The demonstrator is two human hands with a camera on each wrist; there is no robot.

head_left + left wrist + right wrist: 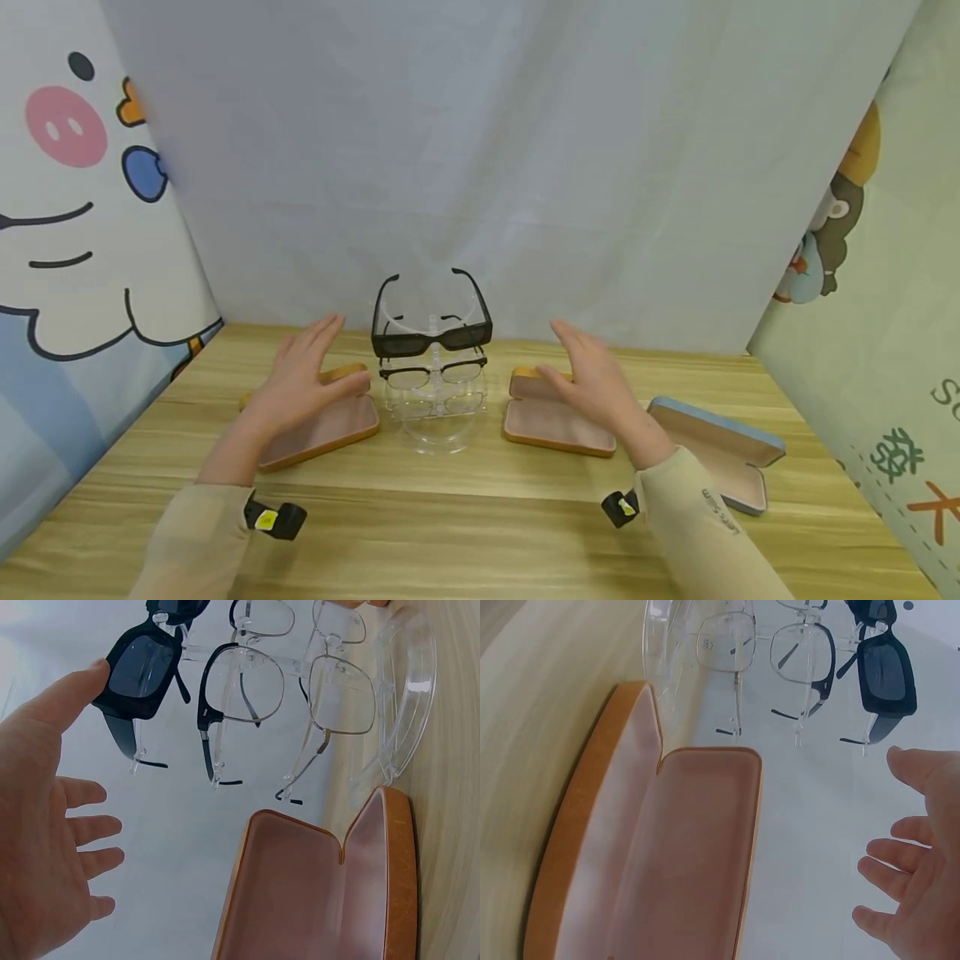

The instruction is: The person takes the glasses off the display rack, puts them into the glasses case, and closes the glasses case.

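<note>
Head view: you are hovering both hands over the wooden table [420,533], one on each side of a clear display stand [441,451]. Your left hand [306,385] is spreading its thumb well away from loosely extended fingers and is gripping nothing. Your right hand [600,385] is mirroring it, thumb and fingers wide apart, relaxed, and is likewise holding nothing.

Between your hands the stand is bearing three pairs of eyewear, one above another. The black sunglasses [402,344] are sitting at the top, lenses facing you and temples pointing back; the dark-browed glasses [408,378] are resting just below them, and the thin-rimmed glasses [417,408] are sitting lowest, above the round base.

Your left hand is hiding part of the left orange case [330,429], which is lying with its lid up and its pink lining showing. Your right hand is hiding part of the right orange case [558,423], lid also raised. The blue case [723,467] is lying unfolded farther right, partly behind your right sleeve [705,525].

In the left wrist view your thumb tip is overlapping the edge of the sunglasses, but the head view is showing a gap there. In the right wrist view your thumb is pointing toward the sunglasses, apart from them. Behind the table a pale backdrop [450,167] is hanging.
</note>
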